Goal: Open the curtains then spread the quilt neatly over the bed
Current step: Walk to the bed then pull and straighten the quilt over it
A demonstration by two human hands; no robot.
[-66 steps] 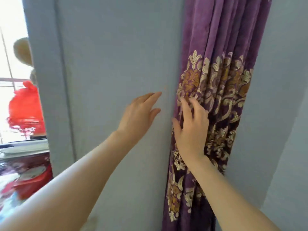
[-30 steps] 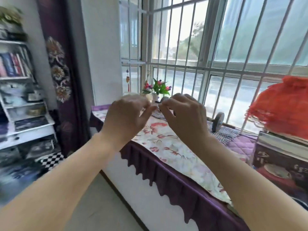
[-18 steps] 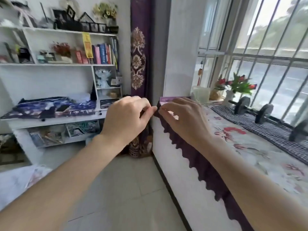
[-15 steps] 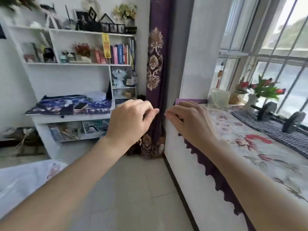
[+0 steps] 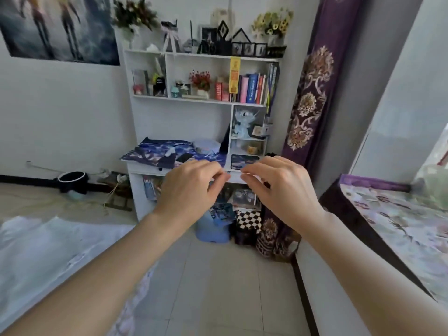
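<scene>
Both of my arms reach forward from the bottom corners of the frame and meet near the centre. My left hand (image 5: 191, 187) is palm down, fingers curled in, thumb and forefinger tips drawn together. My right hand (image 5: 281, 187) mirrors it just beside, its fingertips almost touching those of the left. I cannot tell whether anything is pinched between them; nothing shows in either grip. The curtain (image 5: 312, 93), purple with gold flower patterns, hangs gathered in a narrow column at the upper right of the frame, between the white bookshelf (image 5: 198, 98) and the wall, its hem bunched on the tiled floor (image 5: 218, 275). The pale quilt (image 5: 48, 253) lies rumpled on the bed at the lower left, under my left forearm.
</scene>
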